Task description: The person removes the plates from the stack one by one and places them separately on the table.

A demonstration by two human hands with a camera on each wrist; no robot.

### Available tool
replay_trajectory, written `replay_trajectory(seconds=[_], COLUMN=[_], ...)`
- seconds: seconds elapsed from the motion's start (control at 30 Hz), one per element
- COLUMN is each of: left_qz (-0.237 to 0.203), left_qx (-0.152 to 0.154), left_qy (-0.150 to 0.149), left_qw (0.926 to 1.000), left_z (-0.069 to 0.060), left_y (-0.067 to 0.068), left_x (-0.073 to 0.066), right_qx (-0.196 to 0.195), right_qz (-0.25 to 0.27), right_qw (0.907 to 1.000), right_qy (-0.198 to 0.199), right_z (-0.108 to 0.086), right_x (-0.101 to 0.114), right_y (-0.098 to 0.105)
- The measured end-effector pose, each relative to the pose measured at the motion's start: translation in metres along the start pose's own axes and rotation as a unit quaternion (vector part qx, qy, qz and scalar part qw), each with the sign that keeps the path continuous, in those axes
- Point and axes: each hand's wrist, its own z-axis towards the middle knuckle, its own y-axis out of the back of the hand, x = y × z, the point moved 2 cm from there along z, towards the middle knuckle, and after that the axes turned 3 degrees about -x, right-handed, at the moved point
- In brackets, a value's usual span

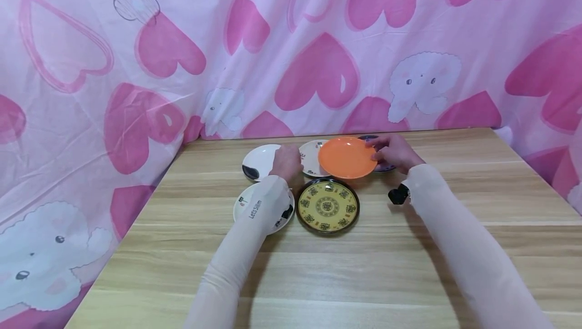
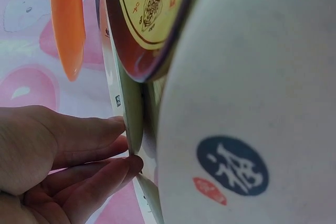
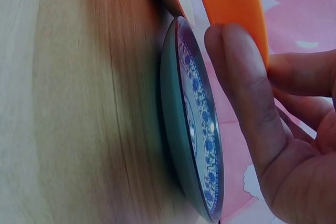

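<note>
My right hand (image 1: 395, 152) pinches the right rim of an orange plate (image 1: 347, 158), holding it raised. Below it lies a plate with a blue-and-white floral band (image 3: 202, 129), mostly hidden in the head view. In the left wrist view, my left hand (image 2: 63, 156) pinches the edge of a white plate with small printed marks (image 2: 118, 85). That plate (image 1: 310, 156) is partly covered by the orange one in the head view. A yellow patterned plate with a dark rim (image 1: 327, 206) lies just in front.
At the back left is a white plate with a black patch (image 1: 259, 159). Another white printed plate (image 1: 241, 213) lies under my left forearm. The wooden table (image 1: 364, 278) ends at a pink heart-patterned cloth (image 1: 313, 76).
</note>
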Motion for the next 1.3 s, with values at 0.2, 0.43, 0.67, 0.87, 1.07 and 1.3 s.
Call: replay_trajectory(seconds=[0.2, 0.43, 0.67, 0.87, 1.07, 1.3], left_qz=[-0.003, 0.001, 0.000, -0.013, -0.021, -0.009], left_qx=[0.009, 0.007, 0.006, 0.015, 0.017, 0.005], left_qy=[0.005, -0.003, -0.005, 0.009, 0.010, -0.012], left_qw=[0.9999, 1.0000, 1.0000, 0.9998, 0.9996, 0.9999], left_z=[-0.001, 0.000, 0.000, -0.001, -0.002, 0.000], left_y=[0.003, 0.003, 0.002, 0.003, 0.004, 0.003], left_x=[-0.001, 0.000, 0.000, -0.001, -0.001, 0.001], right_qx=[0.007, 0.026, 0.036, 0.046, 0.063, 0.079], right_qz=[-0.001, 0.003, -0.017, -0.018, -0.021, -0.024], right_qw=[1.0000, 0.9997, 0.9991, 0.9987, 0.9976, 0.9963], right_qy=[-0.001, 0.005, 0.011, 0.010, 0.022, 0.023], right_z=[-0.002, -0.005, -0.006, -0.007, -0.008, -0.010], right_x=[-0.001, -0.006, -0.011, -0.014, -0.020, -0.022], right_y=[0.002, 0.007, 0.014, 0.018, 0.021, 0.025])
